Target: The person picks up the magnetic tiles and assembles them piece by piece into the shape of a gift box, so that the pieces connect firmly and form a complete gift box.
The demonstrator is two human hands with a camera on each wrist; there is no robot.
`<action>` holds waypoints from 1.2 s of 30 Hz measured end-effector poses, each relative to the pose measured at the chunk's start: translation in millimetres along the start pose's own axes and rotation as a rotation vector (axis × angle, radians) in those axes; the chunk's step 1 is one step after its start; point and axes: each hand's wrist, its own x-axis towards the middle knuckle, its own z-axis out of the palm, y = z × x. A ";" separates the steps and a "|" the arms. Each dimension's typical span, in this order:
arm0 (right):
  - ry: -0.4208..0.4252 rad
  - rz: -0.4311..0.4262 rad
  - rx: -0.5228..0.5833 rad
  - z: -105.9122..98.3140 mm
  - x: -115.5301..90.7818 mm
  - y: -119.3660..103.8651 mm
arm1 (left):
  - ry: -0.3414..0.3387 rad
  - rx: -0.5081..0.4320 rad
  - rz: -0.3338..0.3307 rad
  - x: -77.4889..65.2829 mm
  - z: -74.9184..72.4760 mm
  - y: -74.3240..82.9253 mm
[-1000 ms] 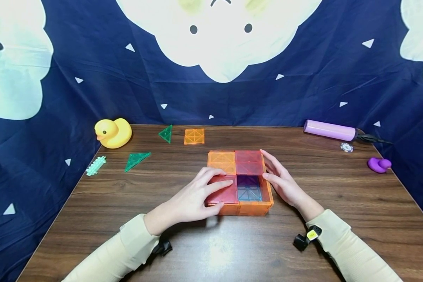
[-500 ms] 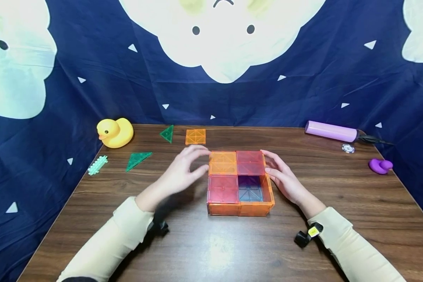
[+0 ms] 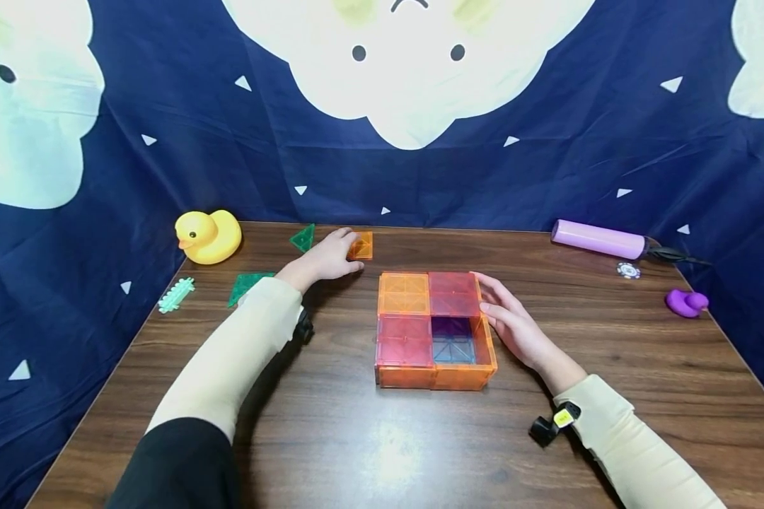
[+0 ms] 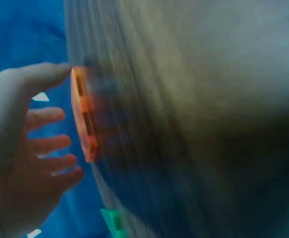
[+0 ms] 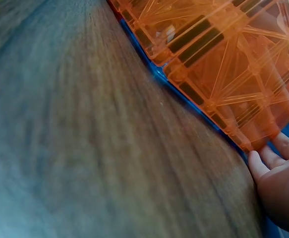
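Note:
My left hand (image 3: 327, 258) reaches to the back of the table, over the loose orange square magnetic tile (image 3: 364, 246), covering its left part. In the left wrist view, the thumb is by one end of that orange tile (image 4: 84, 116) and the fingers are spread. My right hand (image 3: 516, 332) rests its fingers against the right side of a low box of magnetic tiles (image 3: 461, 377). Orange walls surround it, and one orange tile (image 3: 404, 293) and two red tiles (image 3: 404, 341) cover its top. Through the uncovered front right quarter, a bluish floor tile (image 3: 453, 350) shows.
Two green triangle tiles (image 3: 303, 238), a yellow duck (image 3: 209, 237) and a mint bumpy piece (image 3: 176, 295) lie at left. A lilac cylinder (image 3: 598, 238), a poker chip (image 3: 628, 271) and a purple duck (image 3: 686, 302) are at right. A navy curtain (image 3: 382, 177) hangs behind.
My left hand has left the front red tile on the box's top and moved back and left to the loose orange tile. My right hand has stayed against the box.

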 end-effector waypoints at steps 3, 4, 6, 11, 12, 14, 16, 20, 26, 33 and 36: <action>-0.004 -0.002 0.004 -0.9 0.4 1.1 | -0.039 0.022 0.000 13.9 2.5 -5.8; -0.005 -0.002 0.006 -1.1 0.6 1.3 | -0.049 0.032 0.001 17.2 3.0 -6.9; -0.007 -0.005 0.007 -1.8 0.8 1.3 | -0.065 0.054 0.003 21.9 3.5 -7.9; -0.004 -0.009 0.017 -1.4 1.5 0.2 | -0.073 0.136 0.031 21.9 2.0 -8.7; -0.004 -0.008 0.017 -1.4 1.4 0.2 | -0.072 0.151 0.042 21.1 2.4 -9.0; -0.005 -0.001 0.020 -1.3 1.1 0.4 | -0.063 0.172 0.063 19.1 3.8 -10.2; -0.005 0.006 0.022 -1.2 0.9 0.8 | -0.042 0.176 0.081 16.2 5.0 -11.1; -0.002 0.006 0.020 -0.6 0.8 1.0 | 0.040 0.102 0.092 8.4 3.1 -7.4; -0.004 0.002 0.018 -0.3 0.7 0.2 | 0.201 -0.034 0.127 -15.7 -9.2 22.7; 0.002 -0.003 0.028 -1.6 1.3 0.4 | 0.259 -0.020 0.352 -51.3 -16.6 86.3; 0.001 -0.004 0.030 -1.9 1.1 1.2 | 0.263 -0.002 0.457 -64.5 -14.6 111.1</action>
